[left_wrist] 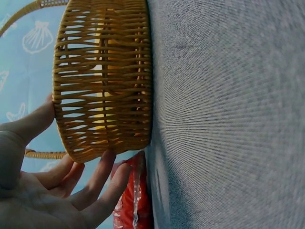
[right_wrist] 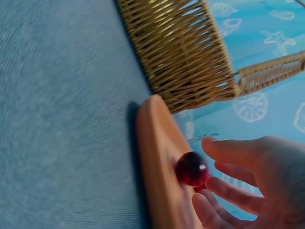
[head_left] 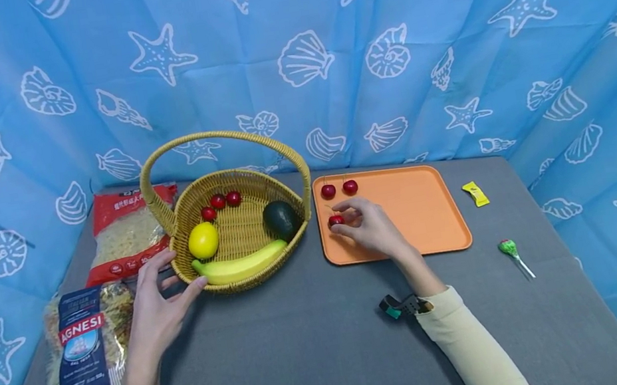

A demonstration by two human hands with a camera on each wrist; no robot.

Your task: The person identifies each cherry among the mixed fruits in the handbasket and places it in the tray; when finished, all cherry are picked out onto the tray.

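Though outside left wrist view, cherry and orange tray in right's

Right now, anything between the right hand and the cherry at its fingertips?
Nothing visible: the right hand is right at the cherry, over the orange tray; two other cherries lie farther back on it, out of the way.

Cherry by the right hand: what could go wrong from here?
1. The cherry could slip or roll: it is round, and the right hand seems to have its thumb apart from it in the right wrist view.
2. That hand might bump the two other cherries just beyond it on the orange tray.
3. If the left hand pushes the basket it touches, the yellow fruit inside might roll.
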